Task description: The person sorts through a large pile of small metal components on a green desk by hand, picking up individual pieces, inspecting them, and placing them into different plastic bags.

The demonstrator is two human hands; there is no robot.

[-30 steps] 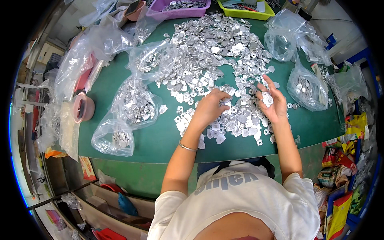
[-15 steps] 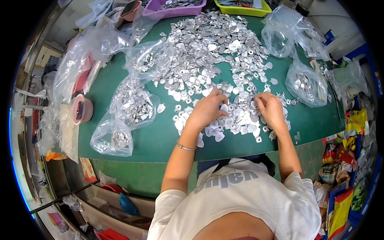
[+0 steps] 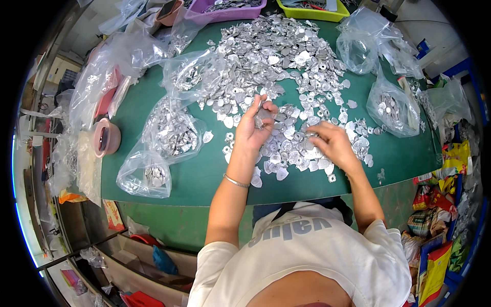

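A large heap of small flat silver metal pieces (image 3: 279, 48) covers the middle of the green table (image 3: 220, 181), some shield-shaped and some round with holes. My left hand (image 3: 254, 128) is turned palm up with curled fingers and cups a few of these metal pieces (image 3: 264, 113), just above the near left part of the spread. To its right, my right hand (image 3: 332, 143) reaches over the loose metal pieces (image 3: 291, 148) with bent fingertips close together at the pile. Whatever lies between those fingertips is too small to make out.
Clear plastic bags of metal pieces (image 3: 171, 130) lie to the left; another bag (image 3: 391, 105) is at the right. A pink cup (image 3: 106, 138) stands at the left edge. Purple (image 3: 225, 15) and yellow-green basins (image 3: 312, 14) line the far edge.
My left hand has lifted off the pile, shifted slightly away from me and turned palm up with metal pieces in it. My right hand has moved left over the spread.
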